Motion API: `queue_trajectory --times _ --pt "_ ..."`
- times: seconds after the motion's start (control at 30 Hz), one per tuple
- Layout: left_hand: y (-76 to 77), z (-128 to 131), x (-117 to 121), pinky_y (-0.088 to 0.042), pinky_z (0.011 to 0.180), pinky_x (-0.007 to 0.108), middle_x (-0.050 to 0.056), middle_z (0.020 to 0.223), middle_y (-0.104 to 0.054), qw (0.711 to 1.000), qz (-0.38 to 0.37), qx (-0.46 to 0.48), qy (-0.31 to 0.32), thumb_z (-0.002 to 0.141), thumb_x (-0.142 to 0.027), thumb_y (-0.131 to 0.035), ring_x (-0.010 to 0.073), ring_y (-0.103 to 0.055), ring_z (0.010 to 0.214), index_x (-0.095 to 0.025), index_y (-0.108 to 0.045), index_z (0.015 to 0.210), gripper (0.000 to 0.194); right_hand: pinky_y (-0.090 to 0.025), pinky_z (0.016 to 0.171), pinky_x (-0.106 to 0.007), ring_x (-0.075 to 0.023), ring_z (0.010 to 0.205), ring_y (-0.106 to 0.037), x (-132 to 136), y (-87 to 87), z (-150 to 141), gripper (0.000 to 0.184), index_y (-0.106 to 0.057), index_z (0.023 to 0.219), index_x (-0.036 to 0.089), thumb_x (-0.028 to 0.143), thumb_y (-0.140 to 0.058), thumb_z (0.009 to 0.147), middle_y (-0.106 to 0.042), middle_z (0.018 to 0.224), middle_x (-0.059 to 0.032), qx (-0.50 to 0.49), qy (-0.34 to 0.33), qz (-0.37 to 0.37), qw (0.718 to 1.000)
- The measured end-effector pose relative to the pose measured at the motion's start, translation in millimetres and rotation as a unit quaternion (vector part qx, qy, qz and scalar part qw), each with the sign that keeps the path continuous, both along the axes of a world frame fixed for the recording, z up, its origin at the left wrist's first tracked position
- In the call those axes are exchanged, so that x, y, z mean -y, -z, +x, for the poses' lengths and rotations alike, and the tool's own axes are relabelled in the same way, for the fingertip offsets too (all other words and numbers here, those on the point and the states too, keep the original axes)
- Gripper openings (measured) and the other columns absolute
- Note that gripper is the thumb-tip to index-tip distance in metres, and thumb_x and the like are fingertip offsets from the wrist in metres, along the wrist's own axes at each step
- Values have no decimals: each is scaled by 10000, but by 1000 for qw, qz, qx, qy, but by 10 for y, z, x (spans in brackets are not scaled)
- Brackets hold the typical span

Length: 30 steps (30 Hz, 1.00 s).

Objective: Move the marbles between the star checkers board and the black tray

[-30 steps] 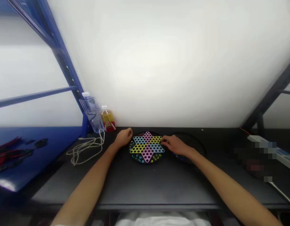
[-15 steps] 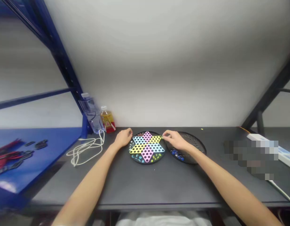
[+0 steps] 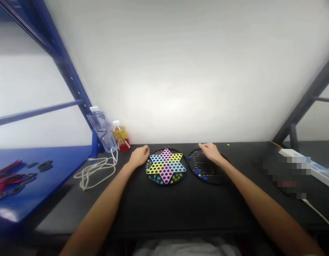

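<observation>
A Chinese checkers board point(image 3: 166, 167) with a pink, yellow and blue star sits in the middle of the desk. Small coloured pieces lie in its black round rim, among them teal pieces point(image 3: 156, 179) and yellow-green pieces point(image 3: 178, 177). My left hand point(image 3: 141, 155) rests at the board's left edge, fingers curled in; what they hold, if anything, is hidden. To the right is a black round tray point(image 3: 207, 180) with curved marks and several blue pieces point(image 3: 199, 173). Over its far rim is my right hand point(image 3: 211, 152), thumb and fingers together, their contents not visible.
A white cable point(image 3: 99, 169) lies coiled at left, before a clear jug point(image 3: 102, 129) and a bottle of yellow liquid point(image 3: 121, 136). Red and black items point(image 3: 9, 177) lie on the blue surface. A white power strip point(image 3: 289, 154) and a blurred-out object are at right.
My right hand has moved right and slightly away, from the star board's right edge to the far rim of the black tray. My left hand has stayed in place.
</observation>
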State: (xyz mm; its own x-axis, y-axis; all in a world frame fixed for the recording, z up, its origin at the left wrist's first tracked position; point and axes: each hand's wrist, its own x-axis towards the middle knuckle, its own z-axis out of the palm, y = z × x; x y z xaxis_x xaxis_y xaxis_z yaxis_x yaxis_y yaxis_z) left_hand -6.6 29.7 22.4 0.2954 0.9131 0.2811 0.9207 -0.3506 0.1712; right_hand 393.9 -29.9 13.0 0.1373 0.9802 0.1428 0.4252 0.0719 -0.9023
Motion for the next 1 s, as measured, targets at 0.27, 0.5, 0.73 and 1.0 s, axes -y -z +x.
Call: queue_trajectory --times 0.27,0.5,0.73,1.0 --pt "7 -6 -8 -373 611 252 44 813 -677 1000 1 2 5 875 -309 -471 189 -611 722 -212 -619 936 188 -412 722 -294 -245 832 -647 227 -103 -170 478 -671 764 163 484 -367 944 -693 857 -152 431 -63 -51 899" --pt "-4 0 1 -367 606 251 49 815 -676 1000 0 2 4 876 -326 -472 191 -608 718 -213 -616 936 193 -404 788 -279 -240 912 -645 312 -231 -242 553 -706 900 139 464 -269 992 -705 939 -158 447 -77 -37 891" --pt "36 -20 -32 -398 632 257 44 785 -679 1000 -1 25 4 859 -328 -480 190 -611 707 -211 -639 924 207 -386 760 -267 -213 833 -640 336 -283 -259 527 -686 873 137 405 -253 1009 -701 883 -145 460 -72 -26 885" --pt "34 -49 -86 -463 701 264 39 770 -703 987 -23 158 30 838 -431 -487 180 -624 717 -176 -687 851 324 -354 667 -272 -214 791 -626 421 -341 -366 460 -653 873 177 452 -304 993 -689 872 -115 459 -20 -4 888"
